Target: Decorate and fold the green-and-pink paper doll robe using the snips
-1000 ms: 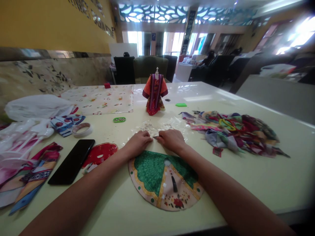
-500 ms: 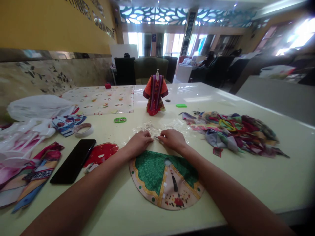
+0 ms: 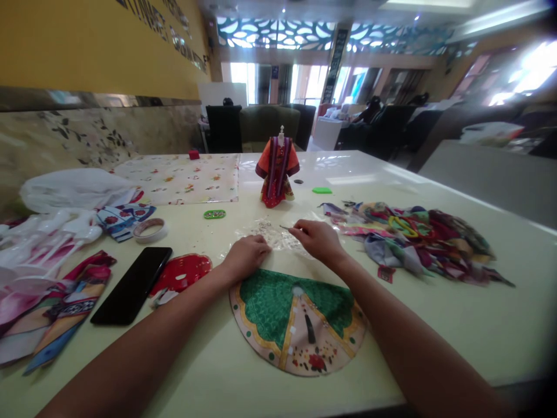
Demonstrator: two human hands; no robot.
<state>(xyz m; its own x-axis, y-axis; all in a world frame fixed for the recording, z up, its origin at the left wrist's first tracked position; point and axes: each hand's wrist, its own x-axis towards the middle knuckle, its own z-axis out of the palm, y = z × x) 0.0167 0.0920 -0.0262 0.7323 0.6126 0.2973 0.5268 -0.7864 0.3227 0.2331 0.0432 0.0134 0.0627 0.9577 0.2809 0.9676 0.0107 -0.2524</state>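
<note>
Hands have parted, the right hand point(image 3: 319, 241) pinching a thin metal pin point(image 3: 285, 227), fingers narrow. The left hand point(image 3: 246, 255) lies curled on clear plastic point(image 3: 278, 237), grip unclear

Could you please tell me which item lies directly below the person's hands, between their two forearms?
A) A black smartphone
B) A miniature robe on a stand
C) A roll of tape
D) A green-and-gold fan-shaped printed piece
D. The green-and-gold fan-shaped printed piece lies flat between the left forearm and the right forearm.
</note>
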